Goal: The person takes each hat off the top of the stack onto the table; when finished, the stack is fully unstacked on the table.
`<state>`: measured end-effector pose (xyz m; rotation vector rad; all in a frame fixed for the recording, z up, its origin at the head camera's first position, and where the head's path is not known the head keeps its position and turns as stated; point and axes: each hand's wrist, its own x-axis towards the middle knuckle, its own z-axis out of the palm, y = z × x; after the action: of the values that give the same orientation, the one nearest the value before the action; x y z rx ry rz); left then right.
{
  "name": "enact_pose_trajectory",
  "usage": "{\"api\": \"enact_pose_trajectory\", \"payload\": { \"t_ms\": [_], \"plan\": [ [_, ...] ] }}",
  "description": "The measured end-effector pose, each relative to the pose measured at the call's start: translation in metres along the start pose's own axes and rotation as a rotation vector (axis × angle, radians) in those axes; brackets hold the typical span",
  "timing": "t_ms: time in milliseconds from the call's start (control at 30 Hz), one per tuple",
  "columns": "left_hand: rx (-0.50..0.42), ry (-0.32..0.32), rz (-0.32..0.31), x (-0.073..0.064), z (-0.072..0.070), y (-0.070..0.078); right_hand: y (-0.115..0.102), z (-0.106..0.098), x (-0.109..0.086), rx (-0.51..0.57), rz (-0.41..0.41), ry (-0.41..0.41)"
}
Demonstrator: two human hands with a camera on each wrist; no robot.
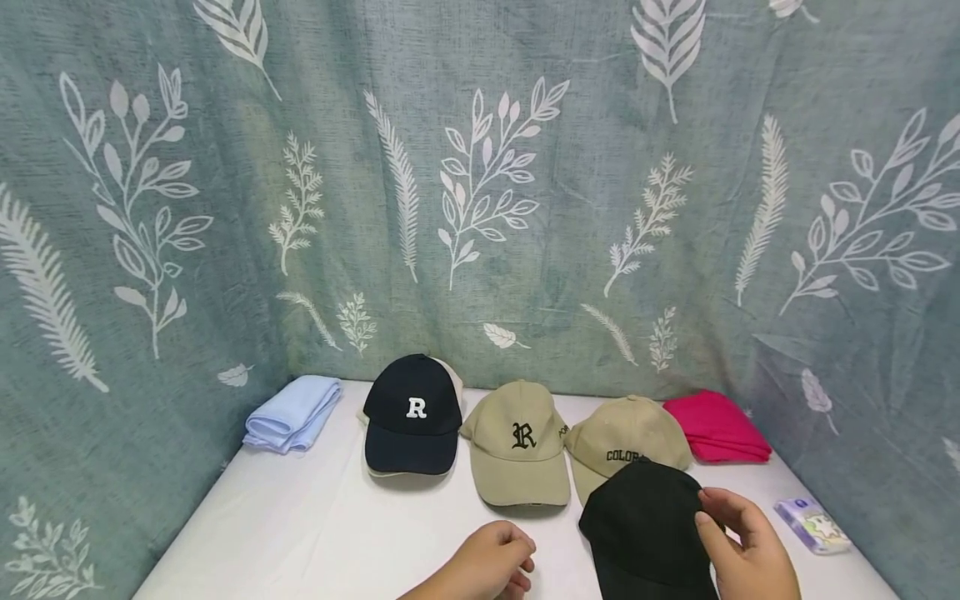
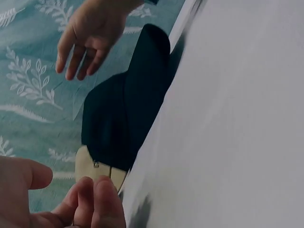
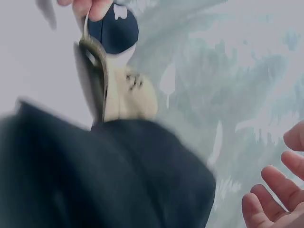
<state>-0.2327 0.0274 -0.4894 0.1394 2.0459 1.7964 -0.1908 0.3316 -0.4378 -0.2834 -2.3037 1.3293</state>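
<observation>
A black cap (image 1: pixel 645 525) rests on the white table, its brim toward the near edge and its crown overlapping a beige cap (image 1: pixel 637 425) lettered "COLOR", partly hidden. Beside the black cap's right side is my right hand (image 1: pixel 750 546), fingers loosely bent and holding nothing. From the right wrist, a gap separates the right hand (image 3: pixel 280 199) from the black cap (image 3: pixel 147 171), which is blurred there. My left hand (image 1: pixel 487 562) hovers left of the black cap with fingers loosely curled around nothing. In the left wrist view, the left hand's fingertips (image 2: pixel 107 194) appear close to the camera.
Along the back stand a navy cap (image 1: pixel 412 417) with a white R and a khaki cap (image 1: pixel 521 442) with a black R. Folded light-blue cloth (image 1: pixel 292 412) lies at back left, folded red cloth (image 1: pixel 716 427) at back right. A small tissue pack (image 1: pixel 813 527) sits near the right edge.
</observation>
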Motion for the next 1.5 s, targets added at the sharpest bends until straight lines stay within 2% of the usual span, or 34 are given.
{"api": "enact_pose_trajectory", "payload": {
  "t_ms": [167, 267, 400, 700, 800, 1000, 1200, 1267, 1367, 1500],
  "plan": [
    [-0.022, 0.045, 0.052, -0.001, -0.025, -0.007, -0.033, 0.019, -0.004, 0.001, -0.178, -0.098],
    [-0.015, 0.069, 0.055, -0.001, -0.038, -0.009, -0.047, 0.030, -0.006, 0.022, -0.207, -0.200],
    [-0.016, 0.094, 0.055, -0.001, -0.051, -0.010, -0.060, 0.049, -0.009, 0.065, -0.154, -0.305],
    [-0.029, 0.196, 0.054, -0.004, -0.082, -0.017, -0.080, 0.099, -0.009, 0.185, -0.019, -0.421],
    [-0.039, 0.287, 0.073, -0.004, -0.093, -0.019, -0.083, 0.113, -0.008, 0.254, 0.000, -0.441],
    [-0.097, 0.514, 0.101, -0.004, -0.115, -0.018, -0.084, 0.141, -0.008, 0.387, 0.045, -0.475],
    [-0.165, 0.643, 0.126, -0.001, -0.144, -0.021, -0.084, 0.166, -0.004, 0.419, 0.085, -0.488],
    [-0.176, 0.670, 0.133, 0.002, -0.155, -0.025, -0.083, 0.174, -0.003, 0.421, 0.088, -0.489],
    [-0.176, 0.704, 0.103, 0.003, -0.171, -0.032, -0.082, 0.187, -0.002, 0.424, 0.078, -0.503],
    [-0.207, 0.679, 0.044, 0.008, -0.186, -0.036, -0.082, 0.201, -0.002, 0.406, 0.054, -0.530]
  ]
}}
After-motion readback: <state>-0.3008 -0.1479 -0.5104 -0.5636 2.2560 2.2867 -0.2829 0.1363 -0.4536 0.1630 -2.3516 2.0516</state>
